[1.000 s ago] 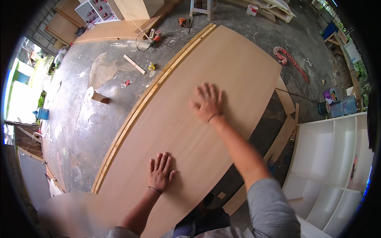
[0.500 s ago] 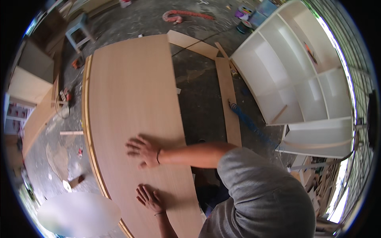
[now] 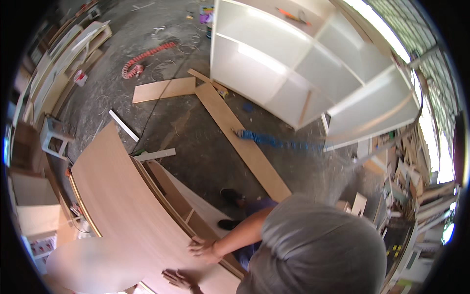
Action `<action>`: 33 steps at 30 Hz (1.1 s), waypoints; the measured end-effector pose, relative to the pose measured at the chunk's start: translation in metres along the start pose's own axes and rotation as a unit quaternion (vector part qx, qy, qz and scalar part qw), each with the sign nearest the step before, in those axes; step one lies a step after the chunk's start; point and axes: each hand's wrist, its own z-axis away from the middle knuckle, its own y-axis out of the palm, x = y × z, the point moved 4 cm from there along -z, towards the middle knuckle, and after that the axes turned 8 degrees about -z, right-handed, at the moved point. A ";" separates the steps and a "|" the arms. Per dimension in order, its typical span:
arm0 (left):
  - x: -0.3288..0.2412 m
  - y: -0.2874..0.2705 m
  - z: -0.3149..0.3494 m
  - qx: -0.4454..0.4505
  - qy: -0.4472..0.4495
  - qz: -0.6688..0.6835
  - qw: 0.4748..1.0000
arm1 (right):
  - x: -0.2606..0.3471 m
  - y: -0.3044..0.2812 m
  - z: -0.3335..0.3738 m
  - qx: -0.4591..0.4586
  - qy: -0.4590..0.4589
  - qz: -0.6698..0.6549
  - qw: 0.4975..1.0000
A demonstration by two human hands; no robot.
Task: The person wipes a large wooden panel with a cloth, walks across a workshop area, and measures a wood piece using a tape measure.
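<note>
My right hand (image 3: 204, 249) lies palm down on the large pale wood-grain panel (image 3: 117, 186), near its right edge, fingers apart. Below it, my left hand (image 3: 178, 280) rests on the same panel, its fingers stretched out and pointing left. Neither hand holds anything. A wristband shows dimly at the left wrist. The panel covers a box-like wooden frame (image 3: 169, 188), whose inside shows along the right edge. A light wooden strip (image 3: 84, 208) runs along the panel's left side.
A white shelf cabinet (image 3: 274, 63) stands at the upper right. Loose boards (image 3: 242, 142), a blue coiled hose (image 3: 267, 138) and a red coiled hose (image 3: 139, 61) lie about the floor. A blue-grey stool (image 3: 55, 137) is at left. A blurred oval hides the lower left.
The view has swung, so the panel now sits lower left and tilted. Both hands stay flat on the panel, now with the right one by its right edge, where the frame's inside shows.
</note>
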 end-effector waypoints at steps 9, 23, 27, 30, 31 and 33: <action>-0.005 0.031 -0.022 0.122 0.045 -0.107 0.986 | -0.025 0.030 0.459 -0.096 0.664 -0.037 0.741; -0.084 0.008 0.025 0.245 0.348 0.014 0.905 | 0.240 0.367 0.410 -0.176 0.673 -0.523 0.492; -0.121 0.004 0.065 0.344 0.389 0.008 0.854 | 0.244 0.400 0.377 -0.475 0.654 -0.518 0.280; -0.156 -0.008 0.087 0.387 0.398 0.018 0.832 | 0.262 0.399 0.390 -0.366 0.661 -0.543 0.367; -0.167 -0.009 0.101 0.399 0.401 0.016 0.824 | 0.273 0.413 0.389 -0.353 0.656 -0.563 0.359; -0.183 -0.011 0.119 0.419 0.397 0.018 0.817 | 0.279 0.434 0.398 -0.318 0.648 -0.587 0.366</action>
